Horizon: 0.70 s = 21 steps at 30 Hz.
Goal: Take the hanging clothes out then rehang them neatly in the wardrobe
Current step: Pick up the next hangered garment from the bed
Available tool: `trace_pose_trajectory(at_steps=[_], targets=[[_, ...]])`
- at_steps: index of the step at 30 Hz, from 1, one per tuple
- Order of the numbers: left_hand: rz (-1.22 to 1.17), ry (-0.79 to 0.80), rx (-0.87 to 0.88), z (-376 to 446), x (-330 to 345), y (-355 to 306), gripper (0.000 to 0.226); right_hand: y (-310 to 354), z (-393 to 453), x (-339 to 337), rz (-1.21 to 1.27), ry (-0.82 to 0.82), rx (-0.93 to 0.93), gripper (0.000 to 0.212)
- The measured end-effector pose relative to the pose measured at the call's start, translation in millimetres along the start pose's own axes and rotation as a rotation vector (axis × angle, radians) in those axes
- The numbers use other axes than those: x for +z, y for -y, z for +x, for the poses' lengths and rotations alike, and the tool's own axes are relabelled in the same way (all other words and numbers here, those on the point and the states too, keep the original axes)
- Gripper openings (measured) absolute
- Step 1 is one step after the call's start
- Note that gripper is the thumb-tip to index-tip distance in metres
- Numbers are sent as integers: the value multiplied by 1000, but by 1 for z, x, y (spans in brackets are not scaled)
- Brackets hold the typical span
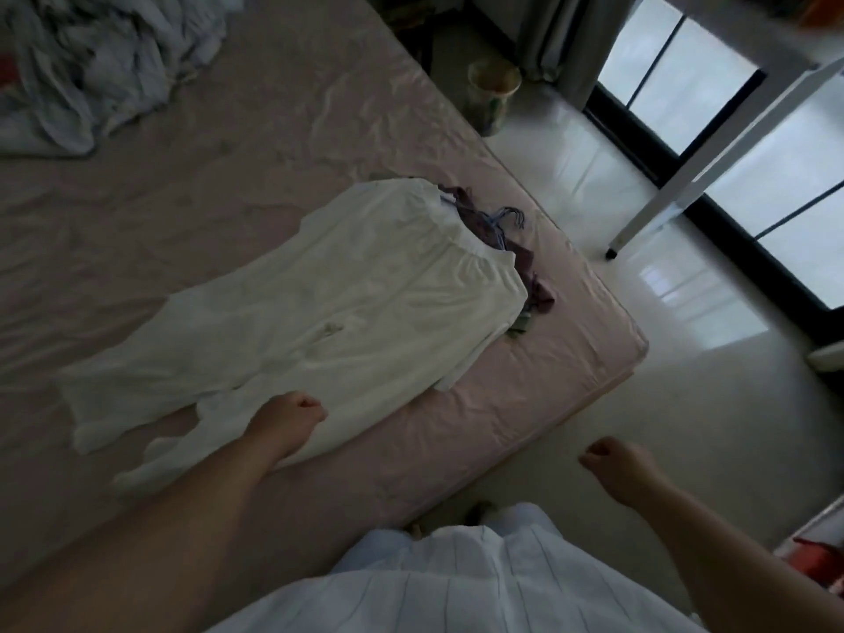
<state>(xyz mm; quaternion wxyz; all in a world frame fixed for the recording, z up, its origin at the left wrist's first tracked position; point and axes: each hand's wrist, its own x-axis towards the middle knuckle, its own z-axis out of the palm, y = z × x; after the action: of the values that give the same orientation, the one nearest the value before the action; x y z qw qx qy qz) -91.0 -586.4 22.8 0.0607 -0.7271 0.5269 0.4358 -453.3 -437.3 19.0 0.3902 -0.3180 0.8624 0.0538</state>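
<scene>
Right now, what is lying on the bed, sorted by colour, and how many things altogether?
White: 1, the long white garment laid flat.
Pale blue: 1, the crumpled pale blue heap of fabric.
Purple: 1, the dark purple clothing under the white one.
Blue: 1, the bunch of thin blue hangers.
Total: 4.

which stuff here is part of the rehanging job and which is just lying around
Part of the job:
- white garment spread flat on the bed
- hangers and darker clothes under its top end

Just lying about:
- crumpled pale bedding at the bed's far corner
- bin on the floor
</scene>
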Motion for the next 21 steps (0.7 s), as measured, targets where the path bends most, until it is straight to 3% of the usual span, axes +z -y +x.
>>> trace_pose_trajectory(at_steps=[3,7,14,18,21], targets=[[15,1,-27,15,5,-26,23,25,41,-34,-61,10,-84,20],[34,23,-126,36,26,-48,27,55,114,-67,-51,47,-146,37],[-35,23,-368,72,85,-98,31,109,240,-97,-154,233,-274,35],[-120,5,-389,112,123,-130,35,140,306,-95,-95,229,-277,14],[-119,-2,-365,148,147,-143,44,157,347,-78,-35,179,-261,21]])
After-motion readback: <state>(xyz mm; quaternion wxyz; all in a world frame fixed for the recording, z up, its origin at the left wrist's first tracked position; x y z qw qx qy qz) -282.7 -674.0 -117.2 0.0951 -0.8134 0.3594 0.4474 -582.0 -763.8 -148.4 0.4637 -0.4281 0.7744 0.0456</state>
